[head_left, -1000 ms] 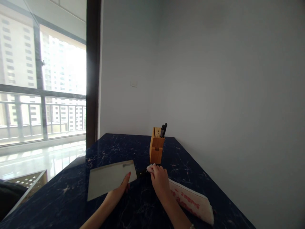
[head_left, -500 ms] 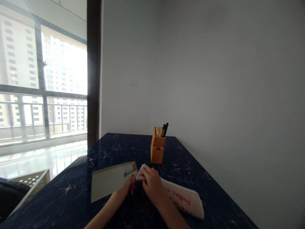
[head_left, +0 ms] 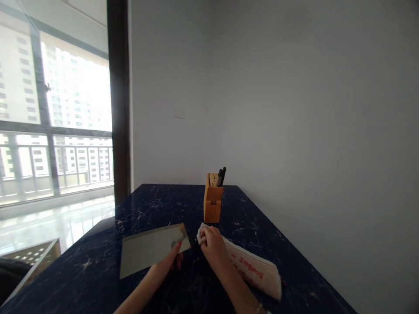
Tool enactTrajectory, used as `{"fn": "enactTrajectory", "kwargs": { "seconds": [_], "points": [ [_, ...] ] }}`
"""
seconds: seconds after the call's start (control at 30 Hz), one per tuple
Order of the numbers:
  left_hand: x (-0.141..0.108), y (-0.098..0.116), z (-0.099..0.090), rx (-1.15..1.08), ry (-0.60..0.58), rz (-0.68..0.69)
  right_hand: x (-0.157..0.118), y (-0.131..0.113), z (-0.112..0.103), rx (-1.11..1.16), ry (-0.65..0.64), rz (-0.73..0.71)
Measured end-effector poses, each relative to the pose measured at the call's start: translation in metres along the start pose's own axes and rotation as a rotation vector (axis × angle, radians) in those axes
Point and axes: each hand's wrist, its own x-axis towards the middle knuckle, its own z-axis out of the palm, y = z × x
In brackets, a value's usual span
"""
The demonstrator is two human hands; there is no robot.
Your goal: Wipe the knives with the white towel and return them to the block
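My left hand [head_left: 168,261] grips a thin rectangular mirror-like plate [head_left: 144,250] near its right end, with the thumb on its face. The plate is pale grey-green, tilted, and shows a faint reflection near the thumb; whether it touches the table I cannot tell. Closed around one end of a white towel [head_left: 258,269] with red lettering is my right hand [head_left: 214,246]. The bunched towel end pokes out beyond the fingers, just right of the plate and apart from it. The towel's longer part lies on the table under and beside my right forearm.
A wooden knife block [head_left: 212,203] with black-handled pieces in its slots stands beyond my hands on the dark blue marbled table [head_left: 163,198]. At the lower left is a chair-like frame with a perforated panel [head_left: 31,257]. A wall runs along the right; windows are at left.
My right hand, with the towel end, has moved a little right, away from the plate's edge. The plate and my left hand shifted slightly left. The whole view has turned slightly.
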Motion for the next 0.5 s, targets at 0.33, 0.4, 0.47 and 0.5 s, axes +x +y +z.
{"fn": "enactTrajectory", "kwargs": {
  "seconds": [0.33,0.4,0.47,0.5],
  "points": [
    [0.008,-0.012,-0.001,0.028,0.041,0.010,-0.004,-0.009,-0.007,0.050,-0.019,-0.032],
    [0.010,-0.016,-0.001,0.018,0.054,0.014,-0.006,-0.022,-0.006,0.076,-0.046,-0.085],
    [0.011,-0.018,-0.002,0.009,0.053,0.014,-0.007,-0.031,-0.005,0.086,-0.066,-0.110],
    [0.011,-0.018,-0.003,0.007,0.052,0.014,-0.007,-0.033,-0.004,0.088,-0.069,-0.111]
  ]
}}
